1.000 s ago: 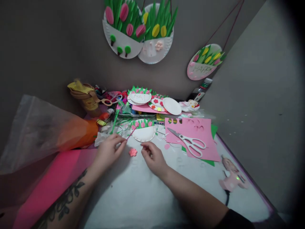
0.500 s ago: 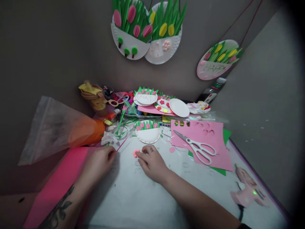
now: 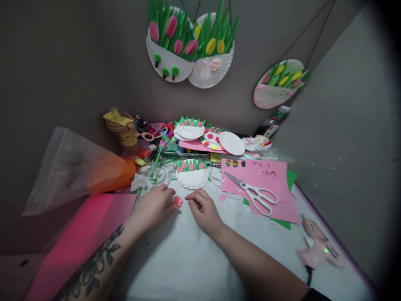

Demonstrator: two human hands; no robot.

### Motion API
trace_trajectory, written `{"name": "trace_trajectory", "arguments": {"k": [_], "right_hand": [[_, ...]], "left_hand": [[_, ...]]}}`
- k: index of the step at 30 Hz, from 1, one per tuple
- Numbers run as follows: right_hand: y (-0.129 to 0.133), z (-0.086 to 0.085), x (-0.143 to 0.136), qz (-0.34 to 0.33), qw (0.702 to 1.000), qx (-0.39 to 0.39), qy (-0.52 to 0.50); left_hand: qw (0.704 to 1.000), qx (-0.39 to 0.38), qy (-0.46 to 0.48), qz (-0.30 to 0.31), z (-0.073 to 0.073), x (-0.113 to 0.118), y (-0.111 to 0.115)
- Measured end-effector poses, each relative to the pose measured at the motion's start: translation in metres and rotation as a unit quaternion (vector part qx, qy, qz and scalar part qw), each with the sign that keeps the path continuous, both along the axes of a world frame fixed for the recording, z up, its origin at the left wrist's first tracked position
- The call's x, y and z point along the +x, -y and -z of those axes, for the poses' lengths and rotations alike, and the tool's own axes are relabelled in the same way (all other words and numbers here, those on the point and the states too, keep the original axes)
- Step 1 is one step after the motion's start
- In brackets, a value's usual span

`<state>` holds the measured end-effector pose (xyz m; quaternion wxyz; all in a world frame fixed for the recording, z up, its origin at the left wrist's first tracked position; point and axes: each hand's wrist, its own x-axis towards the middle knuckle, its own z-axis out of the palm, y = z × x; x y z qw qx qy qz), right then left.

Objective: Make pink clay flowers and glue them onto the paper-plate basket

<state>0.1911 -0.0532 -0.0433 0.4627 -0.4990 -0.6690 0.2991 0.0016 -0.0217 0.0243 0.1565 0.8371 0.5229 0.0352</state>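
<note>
A small coral-pink flower [image 3: 177, 201] lies on the white table surface between my hands. My left hand [image 3: 156, 204] is just left of it, its fingers bent and close to the flower's edge; a thin magenta stick [image 3: 168, 183] shows beyond the fingers, and its lower part is hidden. To the flower's right, my right hand [image 3: 203, 210] has curled fingers, with its index fingertip near the flower but apart from it. Anything within its curl is too small to make out. Behind both hands lies a half-plate pocket [image 3: 192, 178] with green grass and pink tulips.
White scissors [image 3: 255, 193] rest on pink paper [image 3: 282, 184] at the right. Farther right is a pink glue gun [image 3: 316, 251]. An orange piping bag [image 3: 109, 175] lies left. Paper plates [image 3: 232, 143] and craft supplies line the back; decorated plates [image 3: 171, 62] hang on the wall.
My left hand has moved right, up to the flower, and its magenta stick is now mostly hidden. My right index finger has come off the flower. The view has shifted slightly.
</note>
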Motion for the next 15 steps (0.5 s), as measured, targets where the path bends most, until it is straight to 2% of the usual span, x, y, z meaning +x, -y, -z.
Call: {"name": "trace_trajectory", "arguments": {"k": [3, 9, 12, 15], "right_hand": [[0.001, -0.001, -0.001, -0.005, 1.0, 0.01, 0.011], [0.002, -0.004, -0.006, -0.058, 0.987, -0.016, 0.151], [0.001, -0.006, -0.013, -0.07, 0.971, -0.046, 0.226], [0.0, -0.008, -0.017, -0.072, 0.958, -0.062, 0.271]], "left_hand": [[0.996, -0.002, 0.073, 0.042, 0.007, 0.009, -0.014], [0.955, 0.004, 0.289, -0.06, 0.02, 0.001, -0.025], [0.948, -0.013, 0.305, -0.086, 0.024, 0.0, -0.021], [0.958, -0.026, 0.276, -0.076, 0.026, 0.0, -0.017]]}}
